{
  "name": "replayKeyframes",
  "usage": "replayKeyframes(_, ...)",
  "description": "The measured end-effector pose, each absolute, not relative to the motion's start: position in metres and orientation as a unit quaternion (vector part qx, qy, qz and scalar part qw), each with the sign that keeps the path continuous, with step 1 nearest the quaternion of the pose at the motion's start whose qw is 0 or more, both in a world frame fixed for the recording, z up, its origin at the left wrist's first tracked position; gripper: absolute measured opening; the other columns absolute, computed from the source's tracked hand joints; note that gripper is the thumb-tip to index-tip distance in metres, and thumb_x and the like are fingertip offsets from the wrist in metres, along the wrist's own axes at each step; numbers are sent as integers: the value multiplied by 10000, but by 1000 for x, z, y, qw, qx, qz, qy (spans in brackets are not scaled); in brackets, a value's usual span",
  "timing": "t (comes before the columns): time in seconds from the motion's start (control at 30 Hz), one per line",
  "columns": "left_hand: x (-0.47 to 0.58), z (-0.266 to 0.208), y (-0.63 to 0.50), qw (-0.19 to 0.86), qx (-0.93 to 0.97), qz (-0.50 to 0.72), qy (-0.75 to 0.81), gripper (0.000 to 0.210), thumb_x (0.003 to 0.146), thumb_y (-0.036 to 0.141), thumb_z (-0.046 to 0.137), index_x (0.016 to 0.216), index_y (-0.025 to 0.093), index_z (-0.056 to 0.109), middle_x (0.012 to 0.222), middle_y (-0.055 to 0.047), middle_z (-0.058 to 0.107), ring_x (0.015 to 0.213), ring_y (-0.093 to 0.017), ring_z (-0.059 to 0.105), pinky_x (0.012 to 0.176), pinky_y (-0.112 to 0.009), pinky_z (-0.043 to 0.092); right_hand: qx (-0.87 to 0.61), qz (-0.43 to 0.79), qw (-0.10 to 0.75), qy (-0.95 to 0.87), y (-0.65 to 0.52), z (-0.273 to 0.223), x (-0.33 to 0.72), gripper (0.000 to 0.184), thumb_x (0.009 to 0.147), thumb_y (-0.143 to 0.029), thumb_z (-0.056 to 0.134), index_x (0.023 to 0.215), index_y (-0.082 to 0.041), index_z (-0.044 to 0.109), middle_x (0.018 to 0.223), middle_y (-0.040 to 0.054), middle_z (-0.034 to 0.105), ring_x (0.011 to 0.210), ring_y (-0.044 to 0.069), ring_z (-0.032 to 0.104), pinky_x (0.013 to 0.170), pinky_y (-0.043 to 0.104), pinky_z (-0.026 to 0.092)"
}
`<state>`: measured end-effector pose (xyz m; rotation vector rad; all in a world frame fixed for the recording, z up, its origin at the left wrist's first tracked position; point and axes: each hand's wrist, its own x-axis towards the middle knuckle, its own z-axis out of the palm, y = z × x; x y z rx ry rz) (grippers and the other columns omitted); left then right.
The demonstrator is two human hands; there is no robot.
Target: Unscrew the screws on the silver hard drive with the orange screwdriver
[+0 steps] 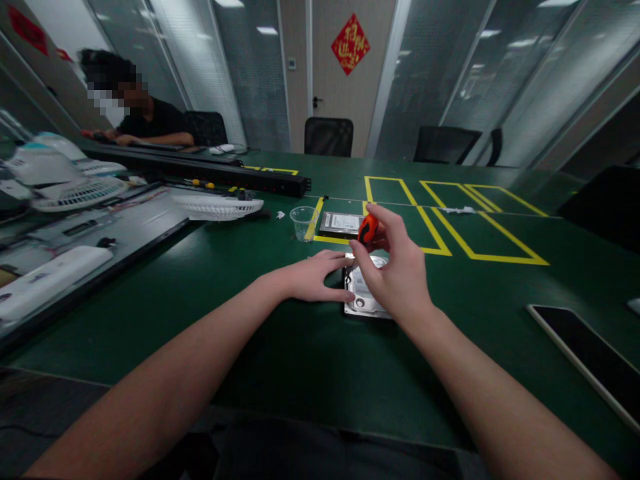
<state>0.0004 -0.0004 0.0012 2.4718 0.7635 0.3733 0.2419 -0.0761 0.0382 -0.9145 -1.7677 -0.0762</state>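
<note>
Our hands on a hard drive at the centre of the frame, screwdriver upright over it.

Our left hand (314, 275) lies flat, fingers spread narrow, pressing the drive's (361, 301) left edge; our right hand (395, 267) pinches the orange-handled screwdriver (369, 229) and half hides the drive. The drive is a silver slab with a white label, flat on the green table (280, 347). If the tip rides off a screw head (we cannot see the tip), it could skid and gouge the lid; light holding pressure could let the drive slide. A second drive (340, 223) and a clear cup (303, 222) sit just above; another person sits upper left.
</note>
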Motion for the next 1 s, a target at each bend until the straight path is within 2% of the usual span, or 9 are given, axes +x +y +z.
replayKeyframes(0.33,1,3,-1,265,910,131,291,1070,1095,912,897,1914,271,644,2053,-222,558,1939,-501,504,1611,-695,419,-378,-32,546,-747,-77,40,241,591,1164,-276,746,1749,-328,681,1486,125,911,1057,303,902,974,515,843)
replayKeyframes(0.5,0,2,0,266,911,139,283,1058,1090,927,899,1911,307,649,2054,-190,567,1938,-489,506,1611,-681,425,-388,-33,542,-745,-78,40,241,606,1160,-289,747,1760,-338,673,1489,122,911,1047,301,896,980,521,843)
replayKeyframes(0.67,1,5,-2,268,909,131,291,1057,1091,888,919,1914,284,647,2062,-209,553,1948,-510,484,1615,-711,409,-374,-43,546,-748,-78,40,241,584,1167,-250,741,1743,-320,678,1478,122,912,1023,288,893,958,492,830)
replayKeyframes(0.83,3,5,-2,262,911,129,290,1028,1102,837,933,1910,270,648,2052,-203,568,1945,-494,494,1624,-675,402,-360,-56,555,-748,-76,40,241,583,1154,-232,759,1727,-313,683,1462,112,917,1009,278,893,929,471,826)
replayKeyframes(1.0,1,3,-1,264,911,134,288,1055,1102,889,908,1925,290,632,2067,-203,549,1950,-500,489,1610,-702,423,-378,-45,543,-748,-77,40,241,587,1162,-267,749,1743,-320,677,1474,121,917,1011,284,893,946,489,834)
